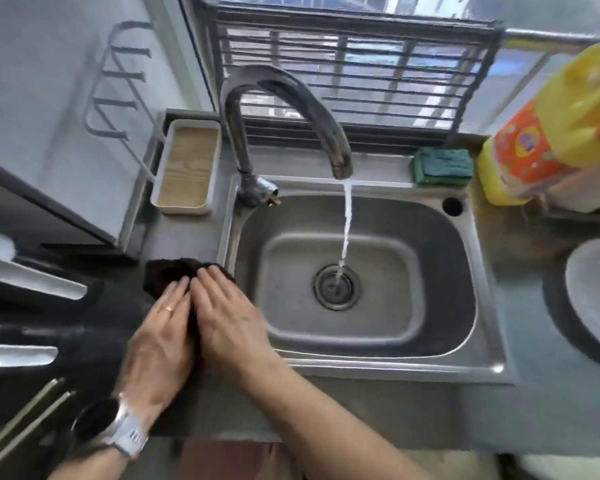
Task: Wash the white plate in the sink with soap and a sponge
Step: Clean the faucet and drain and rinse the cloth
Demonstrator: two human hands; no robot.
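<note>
The white plate (596, 292) was seen lying flat on the counter at the right edge of the view, to the right of the sink (478, 271) and well apart from both hands. It was cut off by the frame, so only its left part could be judged. The sponge (442, 166), green and blue, was placed on the back rim of the sink, near its right rear corner. Just beside it, at the back right corner of the counter, a yellow soap bottle (548, 133) with an orange label was standing. Water (346, 220) was running from the faucet (281, 109) straight into the drain (335, 287).

Both hands were laid on a dark cloth (170, 271) at the left front corner of the sink, on the counter. The left hand (163, 327) was kept released, with its fingers straight and flat on the cloth; a ring and a wristwatch (118, 427) were worn on it. The right hand (226, 317) was released too, its straight fingers resting on the cloth, touching the left hand.

A white tray (187, 168) was placed at the back left of the counter.
</note>
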